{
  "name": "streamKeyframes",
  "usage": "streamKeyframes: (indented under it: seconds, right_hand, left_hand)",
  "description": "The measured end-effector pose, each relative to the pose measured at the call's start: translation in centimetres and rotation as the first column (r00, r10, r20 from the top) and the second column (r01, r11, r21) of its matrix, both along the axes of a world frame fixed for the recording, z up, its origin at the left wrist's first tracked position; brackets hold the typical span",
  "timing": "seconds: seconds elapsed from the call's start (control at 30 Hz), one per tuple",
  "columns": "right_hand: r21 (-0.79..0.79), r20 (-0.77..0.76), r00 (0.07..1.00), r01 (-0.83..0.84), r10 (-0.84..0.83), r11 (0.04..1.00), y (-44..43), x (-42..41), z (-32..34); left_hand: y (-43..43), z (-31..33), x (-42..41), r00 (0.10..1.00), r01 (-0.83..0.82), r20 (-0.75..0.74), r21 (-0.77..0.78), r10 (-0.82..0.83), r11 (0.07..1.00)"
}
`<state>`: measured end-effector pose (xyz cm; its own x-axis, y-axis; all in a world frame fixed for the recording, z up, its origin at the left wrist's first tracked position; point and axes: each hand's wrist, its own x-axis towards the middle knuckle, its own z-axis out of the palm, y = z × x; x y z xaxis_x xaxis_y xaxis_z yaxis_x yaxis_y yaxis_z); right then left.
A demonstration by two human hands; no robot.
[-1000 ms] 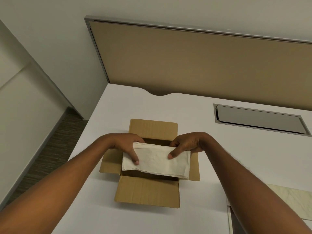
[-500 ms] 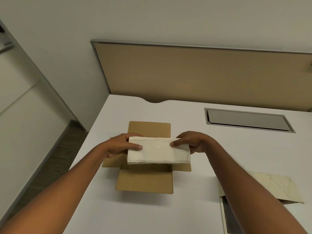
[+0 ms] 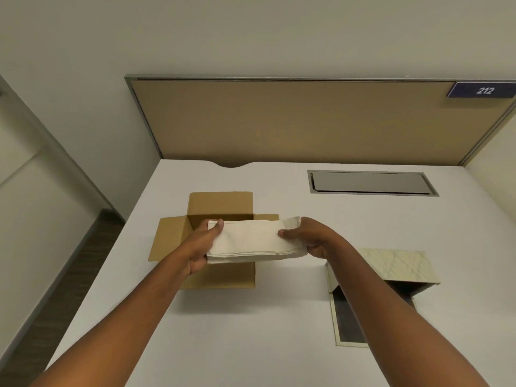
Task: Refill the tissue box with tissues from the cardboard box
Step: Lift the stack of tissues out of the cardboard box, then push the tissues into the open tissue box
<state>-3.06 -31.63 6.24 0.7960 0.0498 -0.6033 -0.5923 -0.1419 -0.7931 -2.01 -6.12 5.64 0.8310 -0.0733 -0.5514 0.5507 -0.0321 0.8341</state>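
Note:
A flat stack of white tissues [image 3: 252, 241] hangs level above the open brown cardboard box [image 3: 220, 203], held at both ends. My left hand [image 3: 202, 247] grips its left end, thumb on top. My right hand [image 3: 310, 237] grips its right end. The cardboard box sits on the white desk with its flaps spread; its inside is mostly hidden by the tissues. To the right, the marble-patterned tissue box [image 3: 396, 266] lies open, with its dark inside [image 3: 344, 317] partly covered by my right forearm.
The white desk [image 3: 251, 331] ends at a tan partition panel [image 3: 293, 121] at the back. A grey recessed cable hatch [image 3: 371, 182] sits at the back right. The desk's left edge drops to a dark floor [image 3: 72, 277]. A blue sign [image 3: 484, 90] reads 212.
The tissue stack has risen out of the cardboard box and shifted right, both hands still on it. The view has tilted so the tissue box now shows more fully.

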Motion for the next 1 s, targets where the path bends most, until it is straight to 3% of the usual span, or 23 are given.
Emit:
streamKeyframes:
  seconds: [0.13, 0.27, 0.5, 0.73, 0.83, 1.0]
  right_hand:
    - [-0.010, -0.009, 0.999, 0.048, -0.048, 0.999, -2.0, -2.5, -0.6]
    - [-0.117, 0.003, 0.999, 0.042, -0.042, 0.992, -4.7, -5.7, -1.2]
    - [-0.204, -0.069, 0.996, 0.035, -0.050, 0.978, -11.0, -11.9, -2.7]
    - [-0.099, -0.154, 0.961, 0.218, -0.232, 0.971, -16.5, -17.0, -4.7]
    - [-0.084, -0.181, 0.930, 0.311, -0.321, 0.947, -18.5, -18.4, -5.5]
    - [-0.188, -0.188, 0.898, 0.365, -0.398, 0.912, -21.2, -19.6, -6.9]
  left_hand:
    - [-2.5, 0.1, -2.5, 0.999, -0.037, -0.008, 0.020, 0.037, 0.999]
    - [-5.5, -0.7, -6.4, 0.999, -0.051, -0.006, 0.069, 0.051, 0.996]
    - [-11.4, -2.9, -12.5, 0.998, 0.066, -0.016, 0.119, -0.064, 0.991]
    - [-17.1, -6.1, -14.4, 0.975, 0.208, -0.112, 0.126, -0.194, 0.970]
    - [-19.4, -7.0, -14.5, 0.945, 0.233, -0.240, 0.014, -0.222, 0.972]
    - [-22.0, -8.4, -14.4, 0.899, 0.307, -0.281, -0.142, -0.335, 0.941]
